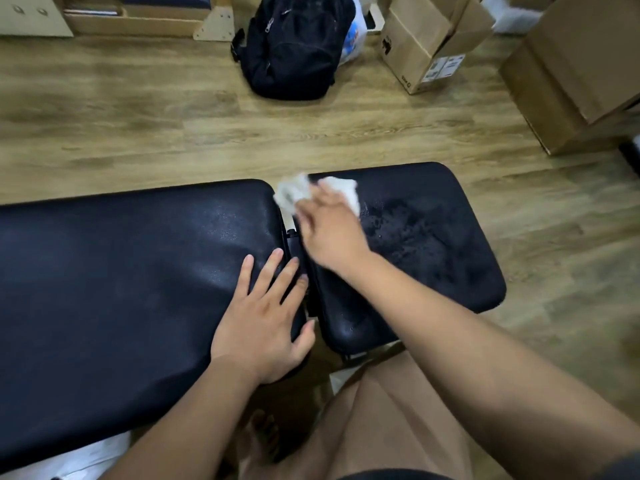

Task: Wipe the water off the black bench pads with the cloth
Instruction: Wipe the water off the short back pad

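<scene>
Two hands on the surface. Left hand point(263, 323) lies flat, fingers straight and spread, on the near right end of the long black pad point(121, 271). Right hand point(329, 230), blurred, fingers curled over the crumpled white cloth point(291, 194) at the far end of the gap between the pads. Water beads point(408, 230) on the short black pad point(460, 271). Beyond, on the floor point(173, 133): black backpack point(294, 46), cardboard boxes point(429, 46).
</scene>
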Available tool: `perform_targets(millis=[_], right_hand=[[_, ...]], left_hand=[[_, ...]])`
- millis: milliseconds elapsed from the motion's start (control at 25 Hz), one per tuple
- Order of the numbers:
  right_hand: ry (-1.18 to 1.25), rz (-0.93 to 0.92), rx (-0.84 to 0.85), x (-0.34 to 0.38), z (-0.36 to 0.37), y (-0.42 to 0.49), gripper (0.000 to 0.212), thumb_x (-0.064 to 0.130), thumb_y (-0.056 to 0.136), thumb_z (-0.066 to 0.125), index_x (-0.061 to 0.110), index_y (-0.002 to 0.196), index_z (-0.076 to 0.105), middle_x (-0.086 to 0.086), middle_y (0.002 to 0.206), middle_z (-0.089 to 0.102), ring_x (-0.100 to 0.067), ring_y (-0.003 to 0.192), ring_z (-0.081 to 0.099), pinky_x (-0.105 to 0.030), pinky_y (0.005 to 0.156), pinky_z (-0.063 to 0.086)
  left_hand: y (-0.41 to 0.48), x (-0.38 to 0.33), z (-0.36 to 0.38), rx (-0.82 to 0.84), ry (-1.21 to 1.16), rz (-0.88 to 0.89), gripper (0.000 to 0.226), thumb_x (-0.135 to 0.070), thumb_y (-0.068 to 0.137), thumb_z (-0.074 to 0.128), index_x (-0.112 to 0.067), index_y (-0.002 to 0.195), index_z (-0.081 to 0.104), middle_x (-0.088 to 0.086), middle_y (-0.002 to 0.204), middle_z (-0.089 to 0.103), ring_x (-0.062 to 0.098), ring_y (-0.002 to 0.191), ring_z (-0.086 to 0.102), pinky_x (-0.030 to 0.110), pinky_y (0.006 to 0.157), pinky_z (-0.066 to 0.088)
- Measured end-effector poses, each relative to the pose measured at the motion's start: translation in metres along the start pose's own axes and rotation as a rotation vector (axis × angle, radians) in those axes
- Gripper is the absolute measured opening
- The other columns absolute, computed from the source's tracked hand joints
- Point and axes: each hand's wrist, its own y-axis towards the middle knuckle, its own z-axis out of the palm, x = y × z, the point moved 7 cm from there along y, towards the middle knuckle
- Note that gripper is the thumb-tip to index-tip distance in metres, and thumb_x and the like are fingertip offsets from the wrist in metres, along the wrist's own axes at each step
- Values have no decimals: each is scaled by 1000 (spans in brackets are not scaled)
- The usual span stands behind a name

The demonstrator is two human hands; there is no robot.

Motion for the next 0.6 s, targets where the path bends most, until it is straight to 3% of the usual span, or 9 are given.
perform_targets(millis=[80, 120, 240, 400, 480, 600], right_hand=[[-35, -207, 45, 1, -3, -5, 29, 24, 97, 48, 13, 116, 67, -13, 146, 46, -32, 139, 37, -42, 115, 28], [-53, -211, 37, -19, -13, 1, 29, 27, 98, 48, 15, 116, 67, -12, 145, 48, -31, 135, 42, -39, 111, 35], [-92, 78, -78, -127, -60, 19, 32, 30, 99, 42, 20, 121, 64, -14, 127, 61, -34, 113, 57, -35, 90, 44], [-86, 443, -125, -217, -95, 21, 29, 21, 98, 44, 9, 114, 65, -22, 120, 63, -39, 109, 58, -34, 87, 44], [-54, 507, -194, -187, -83, 19, 33, 26, 96, 40, 6, 101, 66, -26, 107, 65, -42, 101, 58, -38, 82, 44], [32, 316, -232, -81, -44, 15, 35, 28, 97, 41, 10, 107, 69, -25, 110, 63, -39, 109, 55, -38, 89, 42]], left_hand=[[1, 1, 0, -7, 7, 4, 69, -58, 88, 37, -17, 142, 48, 5, 155, 37, 28, 149, 17, 57, 119, 13], [1, 2, 1, -10, 3, 1, 69, -58, 88, 37, -17, 142, 48, 5, 155, 37, 28, 149, 17, 57, 119, 13], [1, 2, 1, -18, 7, -2, 69, -58, 88, 37, -18, 143, 47, 6, 155, 36, 28, 149, 17, 58, 118, 13], [2, 3, 2, -16, -3, -8, 69, -57, 86, 42, -17, 141, 49, 7, 155, 37, 29, 149, 17, 58, 118, 14], [2, 2, 1, -4, 2, 3, 69, -57, 86, 42, -17, 142, 49, 6, 155, 37, 29, 149, 17, 58, 118, 13], [1, 1, -1, -10, -1, -6, 68, -56, 87, 40, -17, 142, 48, 5, 156, 35, 28, 149, 16, 57, 118, 13]])
